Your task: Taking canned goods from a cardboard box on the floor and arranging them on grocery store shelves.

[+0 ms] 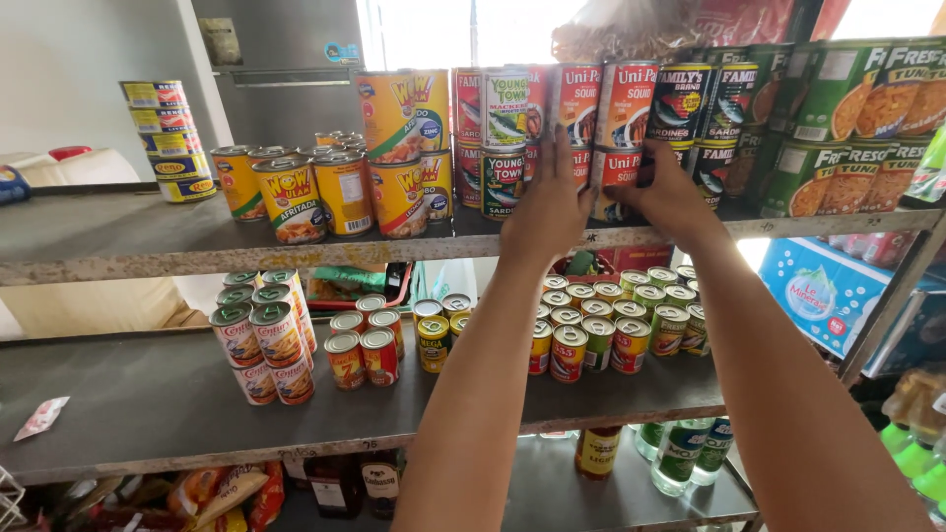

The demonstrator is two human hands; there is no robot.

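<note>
A grey, worn shelving unit fills the view, its top shelf (128,236) scuffed along the front edge, with a second shelf (148,404) below and a lower one holding bottles. Daylight comes through a window behind the top row, and a pale wall and a grey cabinet stand at the left.

Both arms reach up to the top shelf. The left hand (548,212) and the right hand (670,189) close around a red-and-white sardine can (613,177) from either side, fingers curled along its flanks, so each hand grips the can rather than lying flat or spread. This can stands in the lower tier near the front edge of the shelf, upright, its long axis vertical and its label facing the camera. A second red can (627,103) sits stacked directly on it, also upright.

Just left of the hands stand green-and-white mackerel cans (504,148) in two tiers, then tall yellow cans (399,148). To the right are dark sardine cans (680,101) and green tuna cans (838,128). On the second shelf, small cans with pull-tab lids (611,315) stand in rows, beneath the hands.
</note>
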